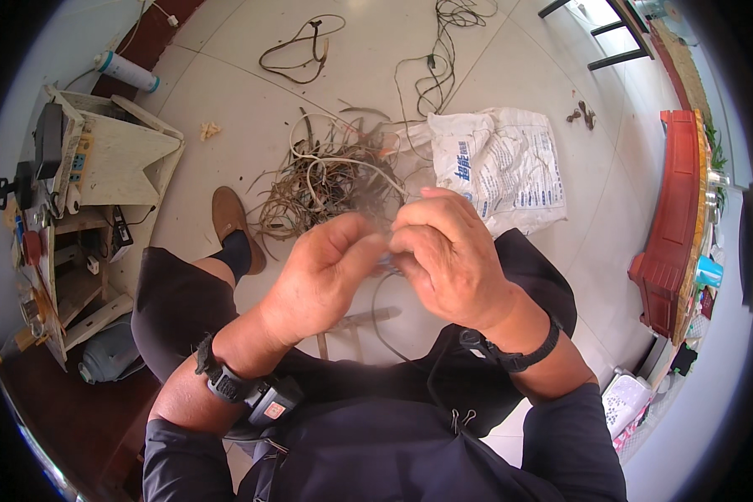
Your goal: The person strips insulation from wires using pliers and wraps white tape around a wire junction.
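Observation:
My left hand (330,266) and my right hand (453,255) are raised over my lap, fingertips close together. Both are closed in a pinch around a thin cable (376,293), which curves down below them toward my lap. Blur hides exactly where the fingers grip it. Beyond my hands, a tangled heap of old cables and strips (318,188) lies on the floor, with a pale thicker cable (343,159) looping over it. On the floor under my hands is a brownish, partly hidden tool (364,318).
Right of the heap lies a white printed sack (502,167). Black cord (439,71) and a brown loop of cable (305,63) are farther off. A whitish wooden cabinet (117,159) stands left, reddish furniture (669,226) right. A black-legged stool (615,38) is far right.

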### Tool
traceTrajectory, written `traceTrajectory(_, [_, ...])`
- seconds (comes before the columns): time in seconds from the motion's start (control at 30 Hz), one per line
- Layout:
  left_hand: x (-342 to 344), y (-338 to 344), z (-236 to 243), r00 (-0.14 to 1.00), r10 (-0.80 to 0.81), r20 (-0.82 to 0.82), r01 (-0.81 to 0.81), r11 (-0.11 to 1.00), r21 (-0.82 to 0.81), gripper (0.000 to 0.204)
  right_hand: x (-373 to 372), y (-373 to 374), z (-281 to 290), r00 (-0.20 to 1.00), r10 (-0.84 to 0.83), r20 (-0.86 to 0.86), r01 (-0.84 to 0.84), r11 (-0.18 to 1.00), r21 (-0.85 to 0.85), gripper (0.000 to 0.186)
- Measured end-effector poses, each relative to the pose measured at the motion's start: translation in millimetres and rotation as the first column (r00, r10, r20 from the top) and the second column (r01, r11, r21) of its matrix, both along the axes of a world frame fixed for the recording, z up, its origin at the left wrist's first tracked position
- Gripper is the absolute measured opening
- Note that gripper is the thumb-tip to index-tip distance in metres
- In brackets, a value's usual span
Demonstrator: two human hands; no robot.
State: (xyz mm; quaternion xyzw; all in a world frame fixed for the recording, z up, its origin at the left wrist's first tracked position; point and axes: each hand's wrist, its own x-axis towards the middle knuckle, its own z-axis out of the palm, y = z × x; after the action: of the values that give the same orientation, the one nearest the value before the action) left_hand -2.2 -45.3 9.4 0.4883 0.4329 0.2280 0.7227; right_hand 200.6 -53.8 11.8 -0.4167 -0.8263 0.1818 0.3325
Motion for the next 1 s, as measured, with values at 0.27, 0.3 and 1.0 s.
traceTrajectory(0.27, [-2,0,-5,0.995,0.013,0.099,0.0,0.992,-0.13,0.018,1,-3,4,0.999,-0.011,-0.052,0.002,0.984,-0.18,0.027])
traceTrajectory(0.3, [-2,2,-3,0.995,0.013,0.1,0.0,0.992,-0.129,0.018,5,-2,3,0.995,-0.011,-0.099,-0.016,0.963,-0.269,0.026])
traceTrajectory(1.0, [-7,13,6,0.969,-0.18,0.17,0.168,0.983,0.08,0.019,27,-2,15,0.897,-0.226,-0.381,-0.199,0.563,-0.802,0.008])
